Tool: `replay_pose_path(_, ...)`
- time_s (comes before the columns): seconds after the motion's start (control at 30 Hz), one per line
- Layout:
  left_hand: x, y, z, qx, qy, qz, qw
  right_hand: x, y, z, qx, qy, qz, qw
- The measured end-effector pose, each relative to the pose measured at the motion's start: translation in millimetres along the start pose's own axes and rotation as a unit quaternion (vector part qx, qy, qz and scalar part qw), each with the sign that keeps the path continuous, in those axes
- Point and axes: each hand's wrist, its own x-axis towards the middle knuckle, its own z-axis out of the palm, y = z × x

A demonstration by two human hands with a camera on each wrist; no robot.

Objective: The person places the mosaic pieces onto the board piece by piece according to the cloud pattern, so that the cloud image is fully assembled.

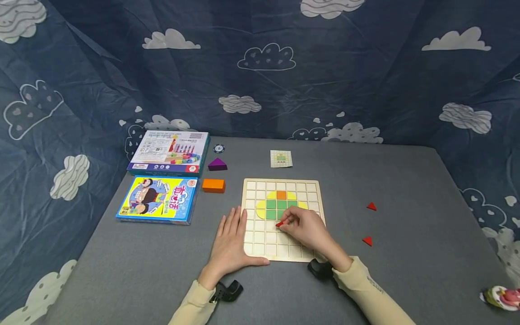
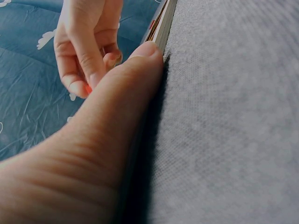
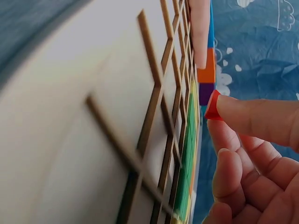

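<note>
A wooden grid board [image 1: 260,237] lies in the middle of the table. Green squares [image 1: 271,204], an orange square [image 1: 281,195] and yellow rounded pieces [image 1: 260,210] form a pattern in its upper cells. My right hand [image 1: 304,226] pinches a small red triangle piece [image 3: 213,105] between thumb and finger, over cells just below the green squares. With its fingers straight, my left hand [image 1: 228,247] rests at the board's left side, the thumb [image 2: 145,49] along the near edge.
Two red triangles [image 1: 371,206] lie right of the board. Behind it is a pattern card [image 1: 281,159]. An orange block [image 1: 213,185], a purple triangular block [image 1: 217,164], a round chip [image 1: 219,148] and two boxes [image 1: 168,151] stand left. A figurine [image 1: 503,298] is at far right.
</note>
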Motion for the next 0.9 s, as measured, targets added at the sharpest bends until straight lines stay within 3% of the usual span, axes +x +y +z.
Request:
replay_pose_path(0.57,-0.1,-0.7,-1.0,-0.001,0.004,0.003,1.0000,13,-13,13,-0.029,-0.044,-0.017,0.998)
replay_pose_path(0.9,-0.7,-0.7,0.0,-0.003,0.000,0.003,1.0000,14,-12,16,-0.039,-0.057,-0.005,0.998)
